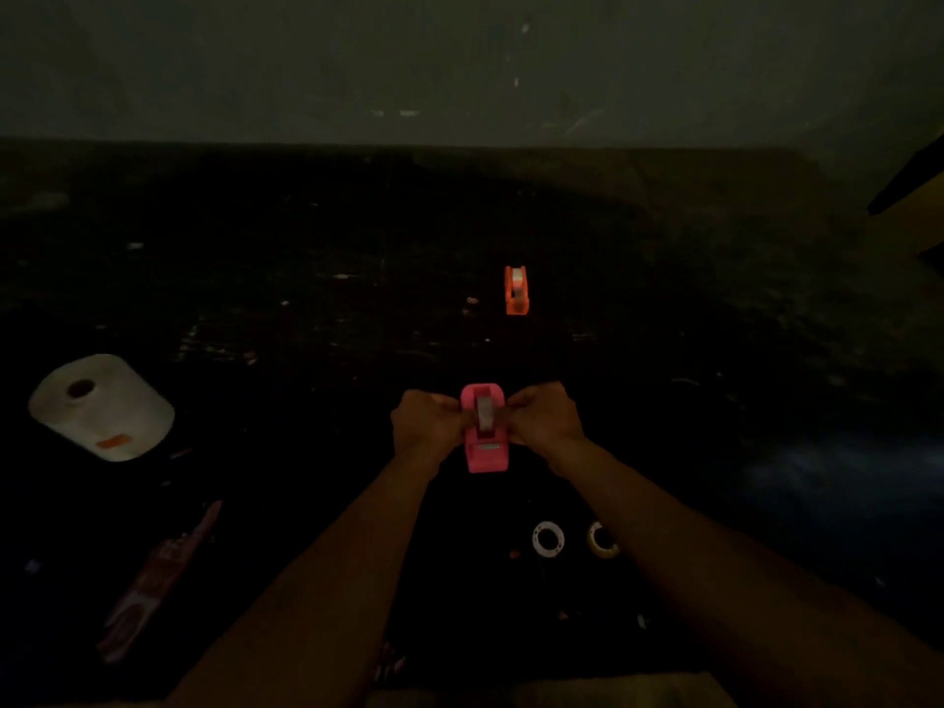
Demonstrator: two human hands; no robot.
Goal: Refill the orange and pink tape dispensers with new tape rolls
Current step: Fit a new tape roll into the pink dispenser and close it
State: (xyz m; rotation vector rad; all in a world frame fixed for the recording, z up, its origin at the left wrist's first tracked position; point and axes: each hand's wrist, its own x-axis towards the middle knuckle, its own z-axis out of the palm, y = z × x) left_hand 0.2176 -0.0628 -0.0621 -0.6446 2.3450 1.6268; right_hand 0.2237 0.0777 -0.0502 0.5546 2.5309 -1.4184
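While both hands' fingers pinch the tape roll (484, 412), the boxy pink dispenser (485, 452) (smooth plastic) cradles it.

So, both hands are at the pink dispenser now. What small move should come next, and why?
Probably press the tape roll fully down into the pink dispenser. The left hand and right hand pinch at its two sides, and the roll appears to sit in the slot, though the dim light hides whether it is seated. The orange dispenser farther away already seems to hold a roll.
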